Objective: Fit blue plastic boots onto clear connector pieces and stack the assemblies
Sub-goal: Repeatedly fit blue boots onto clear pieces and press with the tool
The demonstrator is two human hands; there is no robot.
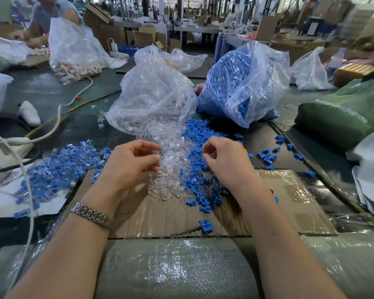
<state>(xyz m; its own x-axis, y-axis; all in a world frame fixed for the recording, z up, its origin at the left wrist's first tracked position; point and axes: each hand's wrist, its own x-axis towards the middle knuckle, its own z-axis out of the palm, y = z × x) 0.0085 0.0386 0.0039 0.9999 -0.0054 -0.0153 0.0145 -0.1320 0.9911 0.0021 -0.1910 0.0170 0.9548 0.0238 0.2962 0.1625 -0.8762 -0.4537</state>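
Clear connector pieces (168, 169) between left hand (125, 167) and right hand (227, 162), fingers curled (grip on anything unclear).

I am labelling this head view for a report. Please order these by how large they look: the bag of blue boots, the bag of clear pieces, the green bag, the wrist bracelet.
1-2. Bag of clear pieces and bag of blue boots: alike, not ranked.
3. Green bag, partly cut off by the frame.
4. Wrist bracelet, smallest, though nearest the camera.
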